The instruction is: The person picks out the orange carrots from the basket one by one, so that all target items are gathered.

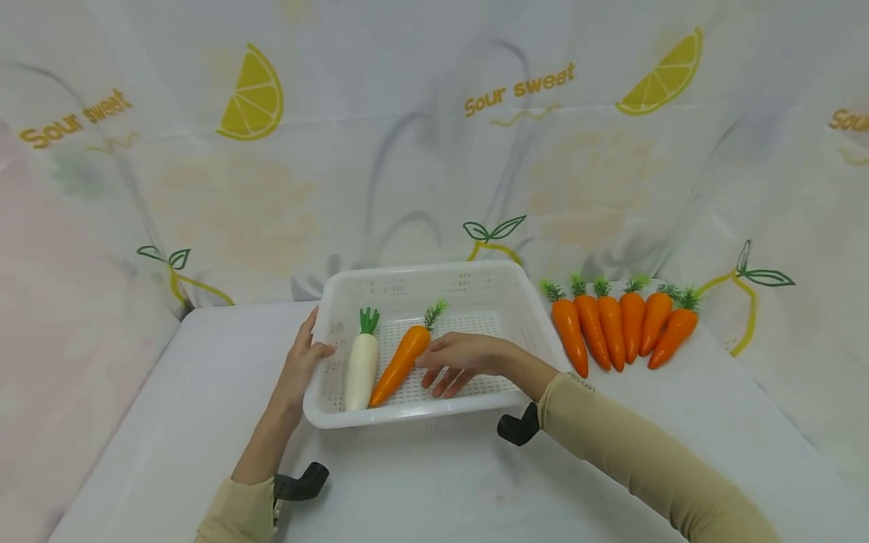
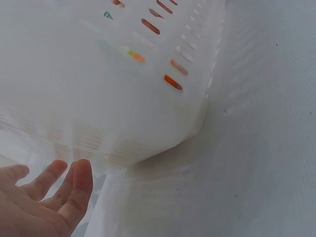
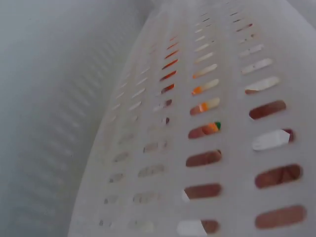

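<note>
A white plastic basket (image 1: 434, 409) stands on the table with a white radish (image 1: 362, 371) and an orange carrot (image 1: 399, 367) lying side by side in its left half. My left hand (image 1: 299, 369) holds the basket's left rim, thumb over the edge; the left wrist view has its fingers (image 2: 81, 180) against the outer wall. Reaching over the front rim, my right hand (image 1: 465, 360) is inside the basket, its fingers loosely bent beside the carrot's thick end. Whether it touches the carrot is hard to tell. The right wrist view shows mainly the slotted basket wall (image 3: 232, 148).
To the right of the basket, several orange carrots (image 1: 631, 324) with green tops lie in a row on the white table (image 1: 434, 483). A printed cloth (image 1: 407, 151) hangs behind the table. A black camera mount sits on each wrist.
</note>
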Demonstrator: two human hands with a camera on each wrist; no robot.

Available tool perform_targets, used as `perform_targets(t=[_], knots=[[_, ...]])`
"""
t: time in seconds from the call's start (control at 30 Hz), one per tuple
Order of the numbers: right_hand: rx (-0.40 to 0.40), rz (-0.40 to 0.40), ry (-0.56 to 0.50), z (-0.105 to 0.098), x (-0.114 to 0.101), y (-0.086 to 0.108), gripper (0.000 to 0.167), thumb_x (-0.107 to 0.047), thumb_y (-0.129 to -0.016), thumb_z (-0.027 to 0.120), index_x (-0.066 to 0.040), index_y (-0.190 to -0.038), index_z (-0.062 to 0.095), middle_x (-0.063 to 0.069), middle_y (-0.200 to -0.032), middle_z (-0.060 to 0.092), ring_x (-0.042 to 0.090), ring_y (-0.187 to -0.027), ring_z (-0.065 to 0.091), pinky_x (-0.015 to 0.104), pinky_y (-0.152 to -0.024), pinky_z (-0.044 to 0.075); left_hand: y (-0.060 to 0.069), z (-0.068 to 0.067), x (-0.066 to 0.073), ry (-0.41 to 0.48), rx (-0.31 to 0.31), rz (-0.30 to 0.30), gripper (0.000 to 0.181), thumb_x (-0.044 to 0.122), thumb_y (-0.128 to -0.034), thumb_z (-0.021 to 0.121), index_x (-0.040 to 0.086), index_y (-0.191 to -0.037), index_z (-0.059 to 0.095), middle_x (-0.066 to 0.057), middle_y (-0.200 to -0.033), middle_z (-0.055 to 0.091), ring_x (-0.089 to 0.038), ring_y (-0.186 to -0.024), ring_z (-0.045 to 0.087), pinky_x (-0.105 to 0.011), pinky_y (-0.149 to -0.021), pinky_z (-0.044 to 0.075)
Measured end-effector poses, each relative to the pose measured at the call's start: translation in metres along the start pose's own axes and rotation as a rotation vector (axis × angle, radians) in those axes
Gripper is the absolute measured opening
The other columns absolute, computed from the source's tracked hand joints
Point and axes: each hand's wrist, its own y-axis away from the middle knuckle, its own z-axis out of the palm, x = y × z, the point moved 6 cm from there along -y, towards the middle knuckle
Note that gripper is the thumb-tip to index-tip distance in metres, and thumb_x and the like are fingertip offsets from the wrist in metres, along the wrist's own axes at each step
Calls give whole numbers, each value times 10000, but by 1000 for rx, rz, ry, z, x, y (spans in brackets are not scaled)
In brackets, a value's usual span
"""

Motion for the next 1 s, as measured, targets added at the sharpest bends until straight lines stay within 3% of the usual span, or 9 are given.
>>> perform_targets(t=[0.3,0.63,0.8,1.0], knots=[[39,68,17,14,-1,-24,399,-358,-920,556,-49,-1171,592,122,-938,705,181,-711,676,286,-661,556,4,-5,1,-14,1,1,720,170,-900,344,413,-1501,31,-25,-1568,226,-282,-1311,355,-493,-1012,317],[206,187,74,8,5,-31,501,-474,-895,540,14,-948,640,117,-741,712,145,-524,632,224,-494,508,2,-2,3,-47,-9,12,692,181,-909,323,397,-1506,47,-48,-1551,277,-257,-1229,421,-303,-891,417],[265,187,158,7,5,-37,558,-544,-869,534,1,-804,635,99,-633,677,140,-473,612,214,-448,480,3,-4,4,-61,17,9,688,174,-906,342,424,-1496,93,-23,-1552,286,-275,-1260,426,-279,-874,431],[342,214,275,7,3,-35,579,-590,-840,546,-18,-777,612,65,-567,607,136,-443,586,213,-436,468,3,0,3,-41,12,6,693,168,-897,343,480,-1472,113,3,-1561,263,-300,-1273,409,-340,-893,413]])
